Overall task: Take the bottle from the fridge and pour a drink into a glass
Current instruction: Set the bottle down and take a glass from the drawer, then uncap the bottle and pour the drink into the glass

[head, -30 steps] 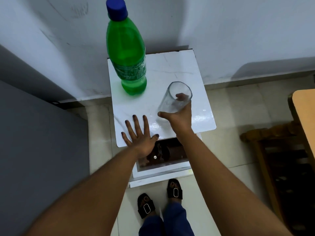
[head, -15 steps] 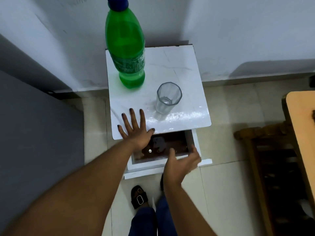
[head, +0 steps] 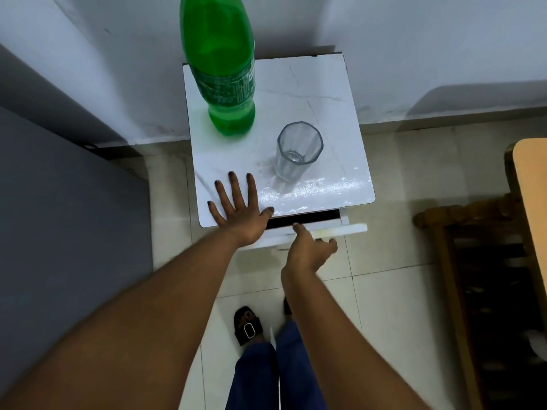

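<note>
A green plastic bottle [head: 222, 69] stands upright at the back left of a small white cabinet top [head: 334, 119]; its cap is cut off by the frame's upper edge. An empty clear glass [head: 297, 153] stands upright in the middle of the top, to the right of the bottle. My left hand [head: 239, 208] lies flat with fingers spread on the front left corner of the top. My right hand [head: 310, 247] is open against the white front of the drawer [head: 352, 227] below the top, thumb on its upper edge, holding nothing.
A grey fridge side [head: 59, 232] fills the left. White walls meet behind the cabinet. A wooden table edge [head: 532, 187] and a dark wooden chair [head: 473, 261] stand at the right. My feet in black sandals [head: 248, 327] are on the tiled floor below.
My right hand let go of the glass, dropped to the drawer front and pushed it in; the drawer is now almost shut. My left hand stayed flat on the top.
</note>
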